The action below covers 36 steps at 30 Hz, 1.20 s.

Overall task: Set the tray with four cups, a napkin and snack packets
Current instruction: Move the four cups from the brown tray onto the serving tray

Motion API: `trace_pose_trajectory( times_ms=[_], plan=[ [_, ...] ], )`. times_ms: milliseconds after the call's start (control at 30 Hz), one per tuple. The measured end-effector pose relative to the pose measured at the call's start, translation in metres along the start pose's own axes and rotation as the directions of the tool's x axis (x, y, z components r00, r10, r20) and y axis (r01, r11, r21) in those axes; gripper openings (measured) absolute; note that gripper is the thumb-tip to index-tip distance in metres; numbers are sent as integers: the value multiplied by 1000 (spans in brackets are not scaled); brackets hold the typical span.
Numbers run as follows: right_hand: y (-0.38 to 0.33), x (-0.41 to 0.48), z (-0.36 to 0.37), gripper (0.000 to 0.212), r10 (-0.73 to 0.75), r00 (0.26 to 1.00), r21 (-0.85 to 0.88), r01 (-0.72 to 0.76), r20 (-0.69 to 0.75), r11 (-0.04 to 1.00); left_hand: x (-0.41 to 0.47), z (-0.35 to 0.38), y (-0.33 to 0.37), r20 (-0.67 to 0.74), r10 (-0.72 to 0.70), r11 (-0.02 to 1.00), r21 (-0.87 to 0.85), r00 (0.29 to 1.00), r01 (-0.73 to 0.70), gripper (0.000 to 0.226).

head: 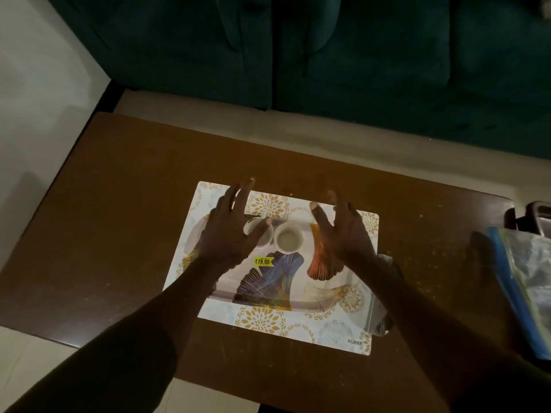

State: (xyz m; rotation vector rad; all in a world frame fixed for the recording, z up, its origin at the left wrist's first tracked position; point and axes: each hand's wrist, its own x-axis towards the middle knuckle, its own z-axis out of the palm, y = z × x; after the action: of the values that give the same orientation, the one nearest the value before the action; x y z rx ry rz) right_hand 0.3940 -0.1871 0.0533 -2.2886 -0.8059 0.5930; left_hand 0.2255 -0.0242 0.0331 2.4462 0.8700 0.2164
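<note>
A pale tray (298, 304) printed with purple and orange leaf shapes and a yellow price sticker lies on a patterned placemat (268, 320) in the middle of the brown table. Two small white cups stand side by side at the tray's far edge: one cup (288, 240) fully visible, the other cup (262, 234) partly hidden by my left hand. My left hand (232, 231) hovers over the tray's left part with fingers spread. My right hand (343, 231) hovers over the right part, also spread. Neither hand holds anything.
The brown table (119, 234) stands in front of a dark green sofa (328, 70). A clear plastic pouch with a blue edge (524, 287) lies at the table's right end, beside a dark object (536, 219). Another clear wrapper (384, 308) pokes out under my right forearm.
</note>
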Motion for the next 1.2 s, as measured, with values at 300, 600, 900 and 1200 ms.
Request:
trace_pose_trajectory(
  times_ms=[300,600,900,1200],
  plan=[
    [48,9,-68,47,11,988,-94,-26,-156,995,33,30,86,-64,73,996,-39,995,-76,57],
    [138,-14,-154,46,108,969,-86,-130,-221,988,51,93,190,14,203,979,-33,979,-203,54],
    [244,-56,-265,49,157,925,-51,-186,-346,981,61,175,338,116,306,949,-115,945,-293,57],
    [349,-89,-358,31,256,859,-40,-305,-444,952,71,259,462,215,384,923,-120,898,-366,61]
  ],
)
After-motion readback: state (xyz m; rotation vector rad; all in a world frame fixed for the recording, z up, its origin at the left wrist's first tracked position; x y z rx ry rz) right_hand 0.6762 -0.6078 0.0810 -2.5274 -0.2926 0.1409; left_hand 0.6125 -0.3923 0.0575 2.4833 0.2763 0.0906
